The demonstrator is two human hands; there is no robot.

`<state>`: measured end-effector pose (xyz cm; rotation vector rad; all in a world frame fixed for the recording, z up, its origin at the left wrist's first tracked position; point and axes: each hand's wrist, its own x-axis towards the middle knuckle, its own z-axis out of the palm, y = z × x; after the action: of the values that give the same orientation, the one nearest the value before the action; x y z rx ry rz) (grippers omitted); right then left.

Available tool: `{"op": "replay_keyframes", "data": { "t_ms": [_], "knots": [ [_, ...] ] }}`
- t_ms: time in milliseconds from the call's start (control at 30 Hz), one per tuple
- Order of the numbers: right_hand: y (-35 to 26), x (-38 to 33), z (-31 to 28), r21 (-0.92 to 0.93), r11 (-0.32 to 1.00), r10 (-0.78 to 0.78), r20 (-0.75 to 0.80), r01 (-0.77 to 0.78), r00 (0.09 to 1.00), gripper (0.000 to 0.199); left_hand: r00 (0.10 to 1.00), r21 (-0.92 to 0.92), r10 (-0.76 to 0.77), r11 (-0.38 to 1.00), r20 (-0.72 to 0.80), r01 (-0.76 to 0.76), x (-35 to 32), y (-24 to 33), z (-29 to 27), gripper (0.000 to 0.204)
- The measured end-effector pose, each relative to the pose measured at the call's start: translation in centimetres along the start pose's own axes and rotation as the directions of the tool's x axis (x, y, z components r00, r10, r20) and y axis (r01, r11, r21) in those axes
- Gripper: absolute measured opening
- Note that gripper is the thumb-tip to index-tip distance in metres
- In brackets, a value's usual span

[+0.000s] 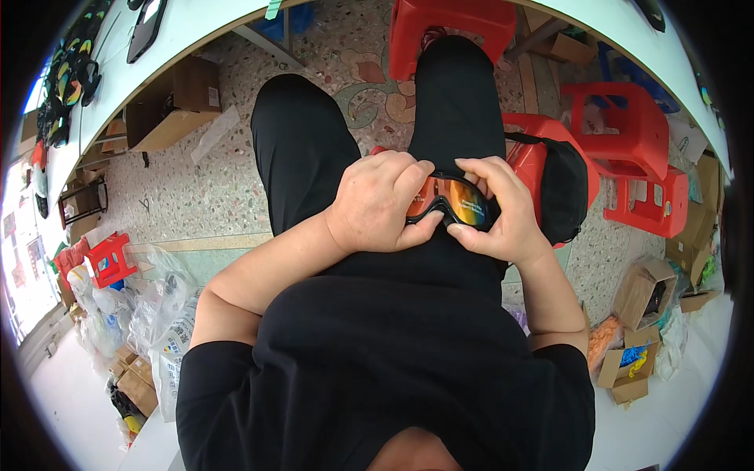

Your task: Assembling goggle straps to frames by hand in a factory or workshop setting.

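Note:
A pair of goggles [469, 204] with a black frame and a shiny orange-yellow lens is held over my lap. My left hand [375, 198] grips its left end, with the thumb under the frame near the nose gap and the fingers along the upper edge. At the other end, my right hand [512, 210] pinches the frame between its thumb below and fingers above. Parts of the lens at both sides are hidden by my fingers. Small print shows on the lens.
A white table [184, 41] curves around in front, with a phone [147, 30] and several more goggles [78, 74] at its left. Red stools [636, 129] stand ahead and to the right; a black bag [562, 190] is beside my right leg. Cardboard boxes [177, 102] and plastic bags [161, 294] lie around.

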<state>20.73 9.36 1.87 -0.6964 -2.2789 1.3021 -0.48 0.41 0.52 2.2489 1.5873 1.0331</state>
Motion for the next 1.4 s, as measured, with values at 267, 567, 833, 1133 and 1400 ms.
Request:
{"op": "replay_keyframes", "data": {
  "t_ms": [267, 567, 833, 1133, 1400],
  "knots": [
    [1.9, -0.8, 2.8, 0.18, 0.983, 0.001, -0.12, 0.021, 0.993, 0.045, 0.998, -0.025, -0.056, 0.998, 0.025, 0.057, 0.5, 0.3, -1.9, 0.056],
    [2.3, -1.1, 4.1, 0.365, 0.928, 0.126, -0.105, -0.079, 0.987, 0.039, 0.985, -0.197, 0.159, 0.97, 0.066, -0.144, 0.4, -0.7, -3.3, 0.028],
    [2.3, -1.4, 5.2, 0.273, 0.961, 0.087, -0.171, -0.038, 0.981, 0.037, 0.991, -0.177, 0.136, 0.975, -0.01, -0.136, -1.7, -1.0, -1.1, 0.026],
    [1.6, -0.6, 3.9, 0.001, 0.982, -0.185, -0.199, 0.189, 0.962, 0.054, 0.991, -0.164, -0.022, 0.985, 0.135, 0.044, -0.6, -0.9, -3.1, 0.056],
    [1.5, 0.3, 3.8, -0.076, 0.969, -0.245, -0.164, 0.235, 0.956, 0.06, 0.992, -0.119, -0.054, 0.991, 0.116, 0.068, -1.5, -0.3, -1.2, 0.051]
  ]
}}
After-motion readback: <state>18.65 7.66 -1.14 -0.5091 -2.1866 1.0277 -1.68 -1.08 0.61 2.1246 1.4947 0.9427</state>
